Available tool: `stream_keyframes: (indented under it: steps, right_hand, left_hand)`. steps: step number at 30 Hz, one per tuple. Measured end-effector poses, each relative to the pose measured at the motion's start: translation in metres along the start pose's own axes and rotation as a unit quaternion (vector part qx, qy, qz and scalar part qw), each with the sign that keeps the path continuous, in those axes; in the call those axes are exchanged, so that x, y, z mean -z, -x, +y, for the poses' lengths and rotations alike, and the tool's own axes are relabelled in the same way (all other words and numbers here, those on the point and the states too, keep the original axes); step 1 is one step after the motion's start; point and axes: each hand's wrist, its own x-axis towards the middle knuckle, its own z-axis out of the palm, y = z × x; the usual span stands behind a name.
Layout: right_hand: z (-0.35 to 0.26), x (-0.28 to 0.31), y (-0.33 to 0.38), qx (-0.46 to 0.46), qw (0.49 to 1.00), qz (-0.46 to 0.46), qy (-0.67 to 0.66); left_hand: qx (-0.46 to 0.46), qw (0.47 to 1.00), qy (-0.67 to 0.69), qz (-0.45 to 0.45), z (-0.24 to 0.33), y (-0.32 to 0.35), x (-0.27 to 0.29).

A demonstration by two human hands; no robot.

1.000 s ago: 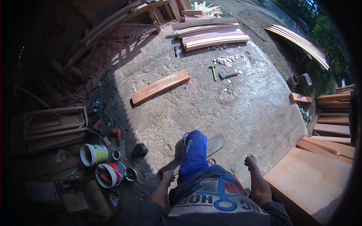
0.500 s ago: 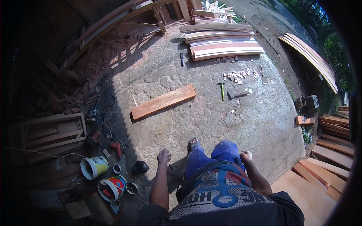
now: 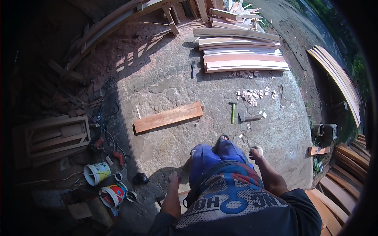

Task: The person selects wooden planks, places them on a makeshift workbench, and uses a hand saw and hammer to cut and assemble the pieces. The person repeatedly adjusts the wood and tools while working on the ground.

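Keeping footfalls flat on the cracked floor (image 3: 275, 129) seems wisest, arms bent, the right hand (image 3: 256, 153) forward, half-curled with nothing visible in it, the left hand (image 3: 175, 179) lower, too blurred to tell its opening or hold, both short of the plank (image 3: 168, 117), the hammer (image 3: 233, 113) right of it.

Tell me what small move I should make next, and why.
Probably a short step forward, toward the reddish-brown plank: it lies ahead and to the left on the sunlit ground, apparently beyond reach from here, while your left hand and right hand both look empty.
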Motion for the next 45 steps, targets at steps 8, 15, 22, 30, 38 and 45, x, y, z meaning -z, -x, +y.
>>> stream_keyframes:
  steps: [8, 15, 22, 30, 38, 45]
  right_hand:
    - [-0.119, 0.017, -0.074, 0.046, 0.999, 0.013, -0.003]
    - [-0.171, -0.030, -0.099, 0.021, 1.000, -0.007, -0.016]
    - [-0.245, -0.070, -0.139, -0.018, 0.998, 0.004, 0.068]
    - [-0.343, -0.135, -0.318, -0.060, 0.996, -0.070, 0.007]
    - [-0.384, -0.246, -0.601, -0.129, 0.959, -0.029, -0.252]
    - [-0.452, -0.286, -0.749, -0.123, 0.886, 0.047, -0.445]
  left_hand:
    - [-0.016, 0.999, -0.025, -0.032, 0.047, 0.034, -0.084]
    - [-0.018, 0.999, -0.009, -0.035, 0.148, -0.025, -0.122]
    - [-0.054, 0.998, 0.039, -0.014, 0.284, -0.046, -0.161]
    - [-0.019, 0.998, 0.034, 0.043, 0.328, -0.002, -0.209]
    - [0.174, 0.983, 0.015, 0.060, 0.218, 0.091, -0.313]
    - [0.153, 0.970, -0.187, 0.003, 0.309, 0.066, -0.414]
